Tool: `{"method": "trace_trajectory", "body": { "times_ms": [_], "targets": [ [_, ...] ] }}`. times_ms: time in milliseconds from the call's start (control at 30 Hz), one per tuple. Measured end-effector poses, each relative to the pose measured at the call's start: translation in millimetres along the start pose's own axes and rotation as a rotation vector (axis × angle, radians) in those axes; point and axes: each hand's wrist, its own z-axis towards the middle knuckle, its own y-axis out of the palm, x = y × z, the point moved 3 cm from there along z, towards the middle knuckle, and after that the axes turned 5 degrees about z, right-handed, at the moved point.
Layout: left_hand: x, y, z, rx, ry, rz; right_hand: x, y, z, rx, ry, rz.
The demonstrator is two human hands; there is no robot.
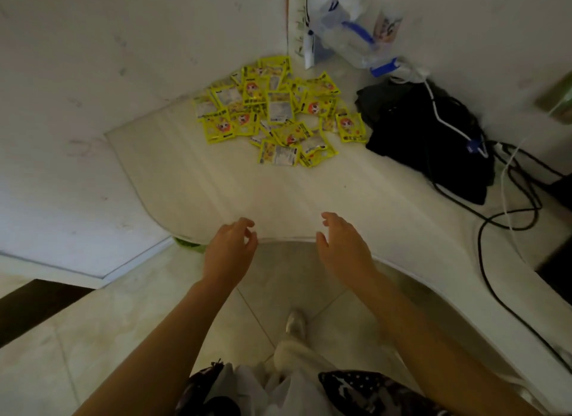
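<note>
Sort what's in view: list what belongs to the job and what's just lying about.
Job: left hand and right hand, both empty, over the near edge of the table; pile of yellow packets, likely their target.
Lying about: black bag, black cables, white cable, clear plastic bags in the corner.

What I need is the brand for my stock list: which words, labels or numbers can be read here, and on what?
No text here can be read.
yellow packets: dark print and an orange cartoon face, too blurred to read.
clear plastic bags: blue print, too blurred to read.
black bag: no lettering shows.
</note>
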Motion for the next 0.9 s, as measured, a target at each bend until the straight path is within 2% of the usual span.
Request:
{"method": "trace_trajectory", "body": {
  "times_ms": [267, 533, 900],
  "targets": [
    [-1.7, -1.8, 89.1, 0.001, -0.063, 0.033, -17.8, -21.1, 107.6, -0.054, -0.079, -0.068],
    [-40.6, -7.6, 194.0, -0.060, -0.167, 0.008, -48.7, -20.1, 210.5, -0.101, -0.102, -0.153],
    [-96.5, -17.2, 327.3, -0.077, -0.370, -0.086, -59.7, 4.4, 330.7, -0.224, -0.018, -0.246]
  ]
}}
